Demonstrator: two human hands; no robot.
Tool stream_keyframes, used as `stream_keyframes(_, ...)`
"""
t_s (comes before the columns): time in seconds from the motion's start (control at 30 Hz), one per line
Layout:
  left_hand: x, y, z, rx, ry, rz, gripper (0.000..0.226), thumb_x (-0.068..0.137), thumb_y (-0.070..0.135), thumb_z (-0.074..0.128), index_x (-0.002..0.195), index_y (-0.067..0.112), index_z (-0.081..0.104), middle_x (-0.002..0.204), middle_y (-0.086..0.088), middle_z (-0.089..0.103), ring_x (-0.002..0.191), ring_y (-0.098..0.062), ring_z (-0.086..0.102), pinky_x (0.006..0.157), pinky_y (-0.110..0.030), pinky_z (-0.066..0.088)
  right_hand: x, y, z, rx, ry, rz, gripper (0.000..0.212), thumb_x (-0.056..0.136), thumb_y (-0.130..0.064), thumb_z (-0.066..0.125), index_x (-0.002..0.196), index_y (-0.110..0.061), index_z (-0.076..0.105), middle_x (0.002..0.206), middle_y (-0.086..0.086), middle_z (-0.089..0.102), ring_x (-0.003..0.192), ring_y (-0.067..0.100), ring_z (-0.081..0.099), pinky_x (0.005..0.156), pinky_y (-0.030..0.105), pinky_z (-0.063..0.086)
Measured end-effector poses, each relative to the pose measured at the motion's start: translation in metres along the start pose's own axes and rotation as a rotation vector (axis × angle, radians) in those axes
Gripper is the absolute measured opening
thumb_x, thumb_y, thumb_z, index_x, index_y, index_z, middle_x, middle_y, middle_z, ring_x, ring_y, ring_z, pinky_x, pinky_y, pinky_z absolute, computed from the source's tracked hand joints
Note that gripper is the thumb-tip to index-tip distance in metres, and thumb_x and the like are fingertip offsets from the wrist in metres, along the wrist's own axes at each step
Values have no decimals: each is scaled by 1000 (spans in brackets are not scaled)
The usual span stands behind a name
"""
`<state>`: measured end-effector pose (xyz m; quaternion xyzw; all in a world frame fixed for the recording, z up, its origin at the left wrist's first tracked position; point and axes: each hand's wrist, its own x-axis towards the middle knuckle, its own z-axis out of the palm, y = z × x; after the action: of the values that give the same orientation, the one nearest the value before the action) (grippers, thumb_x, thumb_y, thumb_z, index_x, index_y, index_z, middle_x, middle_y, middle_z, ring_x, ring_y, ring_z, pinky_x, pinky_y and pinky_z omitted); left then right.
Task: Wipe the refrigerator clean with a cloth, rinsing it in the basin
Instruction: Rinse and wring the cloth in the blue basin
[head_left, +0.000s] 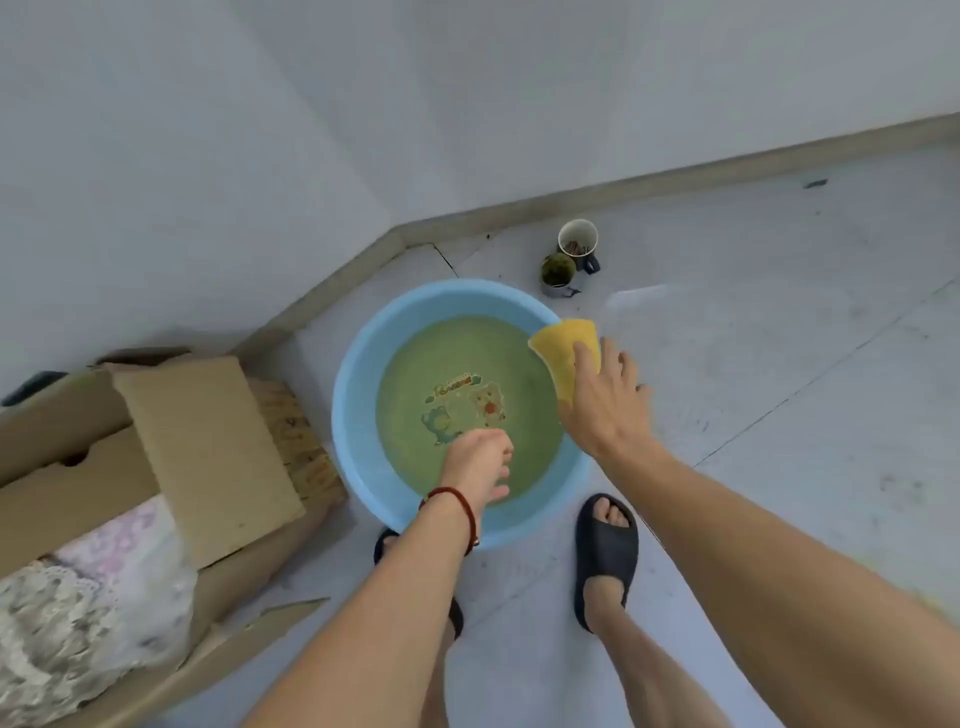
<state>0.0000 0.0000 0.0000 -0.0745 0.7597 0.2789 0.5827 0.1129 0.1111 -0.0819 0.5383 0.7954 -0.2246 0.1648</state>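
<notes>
Cardboard box is sitting at lower left of the frame. Left hand is hovering over the blue basin at centre, fingers loosely curled, holding nothing. Right hand is pinching the yellow cloth at the basin's right rim, above the greenish water. Judgement: dunking it fully, then wringing with both hands over the basin, is keeping drips off the floor. Refrigerator is not showing.

Pretty soft, even daylight, barely any shadows; whole shot's kinda blurry, with wide-angle bending at the edges.
</notes>
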Motion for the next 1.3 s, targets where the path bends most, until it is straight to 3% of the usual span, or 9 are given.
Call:
stream_keyframes(0.23, 96, -15, 11, -2, -42, 44, 20, 102, 13, 51, 116, 20, 63, 116, -5, 67, 108, -20, 65, 87, -36, 58, 36, 1, 47, 145, 148, -29, 59, 89, 10, 56, 143, -7, 41, 125, 14, 42, 103, 33, 44, 78, 40, 46)
stream_keyframes(0.33, 100, -15, 10, -100, -62, 3, 24, 106, 22, 48, 126, 15, 60, 122, -8, 66, 108, -23, 65, 83, -36, 58, 16, 7, 28, 567, 120, -3, 42, 95, 3, 50, 133, -13, 59, 119, 5, 57, 100, 29, 54, 80, 30, 39)
stream_keyframes(0.47, 98, -5, -2, -267, -136, -104, 44, 105, 46, 47, 125, 12, 68, 121, -13, 72, 109, -31, 69, 97, -46, 56, -11, -14, 3, 1130, -144, 114, 35, 95, 4, 50, 113, -16, 73, 103, 3, 76, 95, 20, 71, 81, 31, 59)
stream_keyframes(0.63, 103, -4, -28, -240, -270, 141, 57, 94, 61, 56, 135, 23, 59, 124, -9, 73, 114, -29, 70, 100, -50, 55, -9, -46, 27, 1235, -375, 176, 26, 91, -20, 51, 105, -19, 73, 100, 3, 75, 96, 21, 67, 88, 39, 53)
stream_keyframes(0.8, 115, -22, -45, 204, -61, 433, 78, 87, 52, 68, 148, 61, 21, 146, 8, 46, 128, -10, 53, 110, -38, 45, -10, -74, 56, 1084, -271, 123, 40, 85, -59, 60, 100, -23, 69, 98, 8, 74, 94, 29, 69, 87, 48, 58)
stream_keyframes(1.0, 104, -44, -55, 214, 88, 576, 48, 89, 28, 76, 129, 44, 56, 132, 5, 38, 110, 10, 51, 84, 2, 39, -8, -90, 58, 1023, -301, 206, 31, 98, -35, 50, 76, -13, 52, 70, -4, 50, 67, 17, 46, 63, 39, 42)
stream_keyframes(1.1, 103, -46, -61, 210, 122, 531, 30, 92, 33, 74, 121, 36, 68, 135, 3, 41, 110, 5, 53, 96, -6, 43, -9, -88, 55, 1045, -420, 174, 45, 90, -46, 50, 95, -3, 64, 85, 2, 62, 82, 20, 59, 85, 62, 57)
stream_keyframes(1.2, 100, -41, -66, 201, 103, 524, 16, 95, 31, 70, 110, 36, 73, 135, 9, 44, 109, 10, 48, 89, 3, 33, -12, -86, 49, 1225, -573, 129, 29, 105, -42, 52, 117, -27, 74, 116, -2, 76, 109, 21, 72, 93, 52, 60)
stream_keyframes(1.3, 106, -44, -72, 237, 90, 510, 22, 97, 32, 67, 116, 25, 77, 138, 13, 46, 124, 0, 41, 105, -17, 31, -9, -84, 54, 1201, -550, 155, 37, 108, -50, 47, 116, -29, 77, 116, 2, 77, 111, 27, 72, 96, 52, 59)
